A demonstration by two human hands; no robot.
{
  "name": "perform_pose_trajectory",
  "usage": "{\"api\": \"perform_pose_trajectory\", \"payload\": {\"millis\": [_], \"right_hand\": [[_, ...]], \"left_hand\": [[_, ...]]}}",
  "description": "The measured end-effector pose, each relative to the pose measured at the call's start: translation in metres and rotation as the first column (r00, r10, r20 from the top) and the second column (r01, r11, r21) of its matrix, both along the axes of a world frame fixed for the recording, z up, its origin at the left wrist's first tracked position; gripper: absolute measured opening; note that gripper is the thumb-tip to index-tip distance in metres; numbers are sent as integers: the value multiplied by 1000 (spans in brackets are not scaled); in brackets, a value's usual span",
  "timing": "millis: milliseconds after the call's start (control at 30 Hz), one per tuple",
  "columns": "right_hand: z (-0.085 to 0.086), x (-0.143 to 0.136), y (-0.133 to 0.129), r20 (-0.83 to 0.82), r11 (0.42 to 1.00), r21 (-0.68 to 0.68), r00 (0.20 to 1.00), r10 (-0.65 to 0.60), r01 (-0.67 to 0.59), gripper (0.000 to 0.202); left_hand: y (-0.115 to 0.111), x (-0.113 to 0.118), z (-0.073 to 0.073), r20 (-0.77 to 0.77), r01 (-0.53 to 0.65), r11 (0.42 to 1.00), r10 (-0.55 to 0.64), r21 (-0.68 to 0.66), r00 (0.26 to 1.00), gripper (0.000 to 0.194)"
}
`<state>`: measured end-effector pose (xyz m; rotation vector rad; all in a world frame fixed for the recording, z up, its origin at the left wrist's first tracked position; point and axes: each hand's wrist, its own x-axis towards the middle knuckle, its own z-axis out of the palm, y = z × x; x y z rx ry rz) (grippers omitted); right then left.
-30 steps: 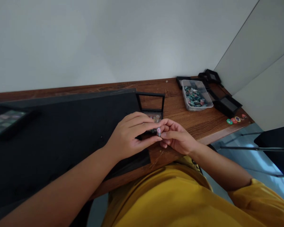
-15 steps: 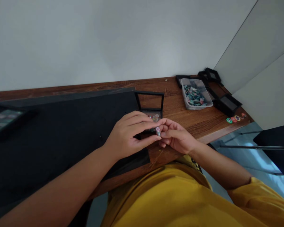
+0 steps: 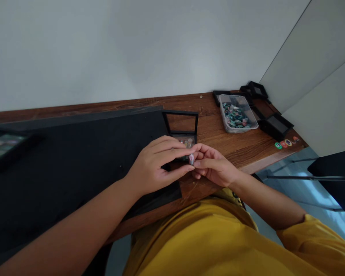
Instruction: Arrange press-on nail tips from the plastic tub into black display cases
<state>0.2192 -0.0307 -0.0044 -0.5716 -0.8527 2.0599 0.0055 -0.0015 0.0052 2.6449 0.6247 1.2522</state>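
A small, shiny, pointed piece in pink and silver-grey (image 3: 191,159) is held up between my two hands; its exact kind is too small to make out. My left hand (image 3: 161,163) closes on it with thumb and index finger at its two ends. From the other side, my right hand (image 3: 214,165) pinches the same piece between thumb and fingertips, its other fingers curled. Just behind the hands stands a small black case (image 3: 196,122) with its windowed lid raised. Several little pieces lie in its base, partly hidden by my left fingers.
A clear plastic tub (image 3: 225,124) full of small teal and pink pieces stands at the back right. Black windowed boxes (image 3: 276,126) surround it. Round stickers (image 3: 283,145) mark the table's right end. A dark mat (image 3: 83,161) covers the left, with a blurred filled case (image 3: 8,147) on it.
The small piece has turned slightly and stands a little more upright between my fingertips. Both hands keep their grip; the view has shifted slightly.
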Motion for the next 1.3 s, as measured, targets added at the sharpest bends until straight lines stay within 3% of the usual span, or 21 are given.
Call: {"api": "perform_pose_trajectory", "payload": {"millis": [1100,1300], "right_hand": [[1,0,-1,18,1000,-8,1000,10,-10,32],[-1,0,-1,28,998,0,998,-55,55,32]], "left_hand": [[-2,-1,3,11,8,998,-7,-54,1000,29],[-1,0,3,35,-12,1000,13,-22,999,16]]}}
